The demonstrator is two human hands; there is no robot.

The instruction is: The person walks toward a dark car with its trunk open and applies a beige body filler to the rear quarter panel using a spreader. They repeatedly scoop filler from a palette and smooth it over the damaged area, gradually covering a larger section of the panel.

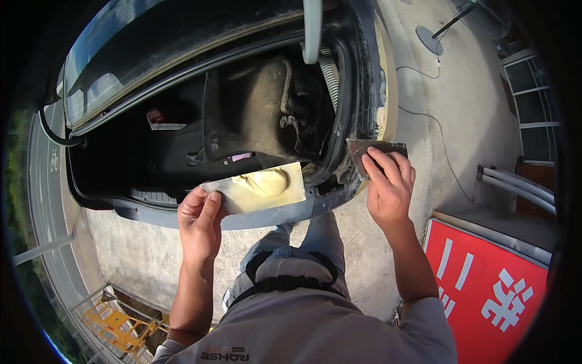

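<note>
Okay, left hand (203, 212) pinches the board (227, 195) at its left end only, paste (268, 182) heaped toward the other, above the sill (327, 205), so a slipping pinch would probably tip it. Right hand (389, 191) grasps the spreader (360, 153) at the car's corner (388, 115); can't tell contact, but uneven pressure could leave ridges. Trunk (260, 115) gapes beyond, so stray paste could land inside.
</note>
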